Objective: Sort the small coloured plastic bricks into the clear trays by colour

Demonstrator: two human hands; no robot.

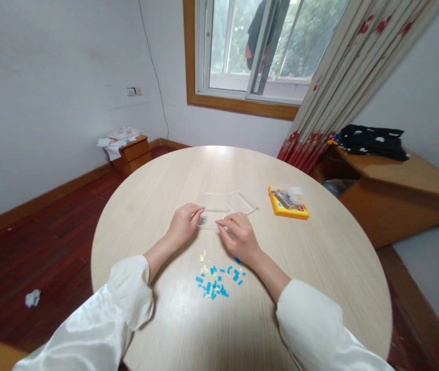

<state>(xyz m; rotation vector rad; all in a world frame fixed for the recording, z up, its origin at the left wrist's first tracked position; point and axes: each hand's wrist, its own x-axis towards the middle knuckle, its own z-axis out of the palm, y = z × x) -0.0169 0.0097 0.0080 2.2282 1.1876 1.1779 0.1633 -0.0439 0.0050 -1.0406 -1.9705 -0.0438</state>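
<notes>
Head view: my left hand has thumb and fingertips together, clamped on the far-left corner of a clear tray. My right hand is at the tray's right side, fingertips bent in over its near-right corner; I cannot tell whether they hold a small piece. The tray lies near the middle of the round table, well in from every edge. A second clear container sits just beyond its far-right corner. On the near side, between my forearms, are scattered blue bricks, with pale yellow bricks mostly at the far-left of that group. Toward the table's far-right edge lies a yellow box with a clear case on top. Off the right edge stands a wooden cabinet bearing folded black cloth.
</notes>
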